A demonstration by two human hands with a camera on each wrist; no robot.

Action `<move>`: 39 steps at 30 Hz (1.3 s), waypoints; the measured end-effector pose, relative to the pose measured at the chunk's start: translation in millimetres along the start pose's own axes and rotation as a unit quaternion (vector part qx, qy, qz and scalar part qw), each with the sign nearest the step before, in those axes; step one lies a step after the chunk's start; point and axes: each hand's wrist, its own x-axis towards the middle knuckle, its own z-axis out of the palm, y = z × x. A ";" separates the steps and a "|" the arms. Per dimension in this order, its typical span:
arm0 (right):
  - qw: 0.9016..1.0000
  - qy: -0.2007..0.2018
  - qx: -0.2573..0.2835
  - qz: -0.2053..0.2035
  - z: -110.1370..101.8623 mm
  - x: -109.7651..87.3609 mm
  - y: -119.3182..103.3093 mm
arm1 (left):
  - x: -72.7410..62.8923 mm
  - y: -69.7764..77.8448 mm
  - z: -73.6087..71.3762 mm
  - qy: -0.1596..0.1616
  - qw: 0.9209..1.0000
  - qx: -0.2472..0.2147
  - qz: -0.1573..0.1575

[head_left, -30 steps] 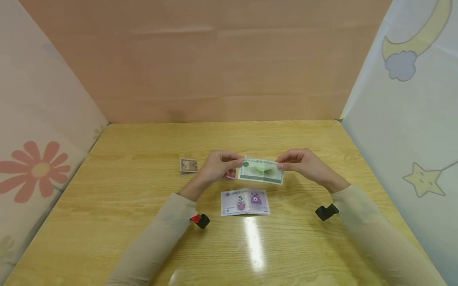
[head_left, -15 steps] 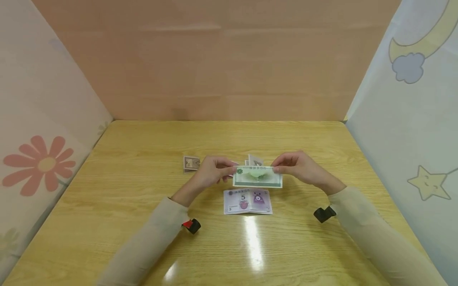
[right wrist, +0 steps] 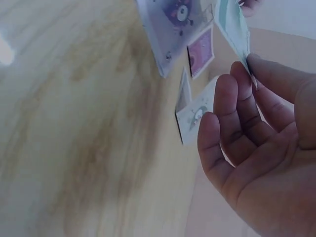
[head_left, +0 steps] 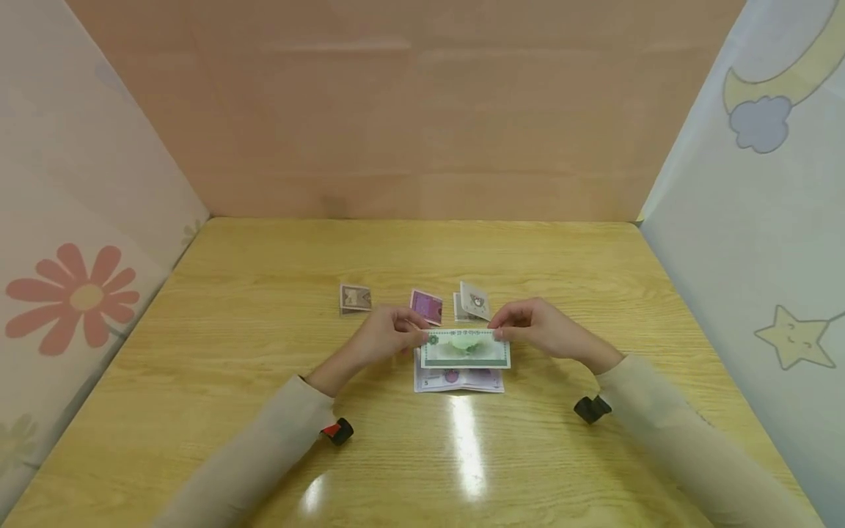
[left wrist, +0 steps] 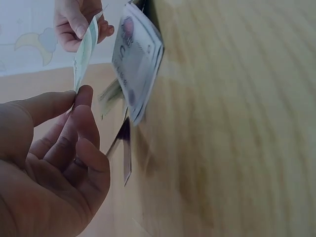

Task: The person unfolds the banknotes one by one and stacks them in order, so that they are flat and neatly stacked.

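Observation:
A green play banknote (head_left: 466,349) is stretched flat between both hands, above the table. My left hand (head_left: 386,336) pinches its left end between thumb and fingers, and my right hand (head_left: 544,328) pinches the right end. Beneath it lies a small stack of purple play banknotes (head_left: 455,381) marked 5, creased in the middle; the green note hides its far part in the head view. In the left wrist view the green note (left wrist: 87,53) is seen nearly edge-on, with the purple stack (left wrist: 136,61) beside it.
Beyond the hands stand three folded notes: a brown one (head_left: 356,297) at the left, a magenta one (head_left: 426,306) in the middle and a grey-white one (head_left: 472,301) at the right. An orange-brown backdrop (head_left: 409,110) and printed side panels surround the wooden table (head_left: 218,352).
Both hands have brought the green banknote nearer the person, so it now overlaps the purple stack in the head view. The magenta and grey-white folded notes have come into fuller sight.

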 end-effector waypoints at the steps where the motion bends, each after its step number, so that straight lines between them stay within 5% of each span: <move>1: 1.000 -0.005 0.000 -0.002 1.9 0.4 1.3 | -1.7 -0.9 0.6 -0.004 1.000 0.002 0.000; 10: 1.000 -0.017 -0.020 -0.001 17.9 3.9 7.4 | -6.3 -9.1 5.0 -0.013 0.999 0.030 -0.019; 23: 0.998 -0.019 -0.064 0.019 27.4 6.5 6.9 | -3.2 -14.0 6.0 -0.017 0.993 0.116 0.007; 39: 0.994 -0.007 -0.103 0.035 34.1 8.1 6.4 | 3.1 -17.9 6.4 0.002 0.990 0.138 0.002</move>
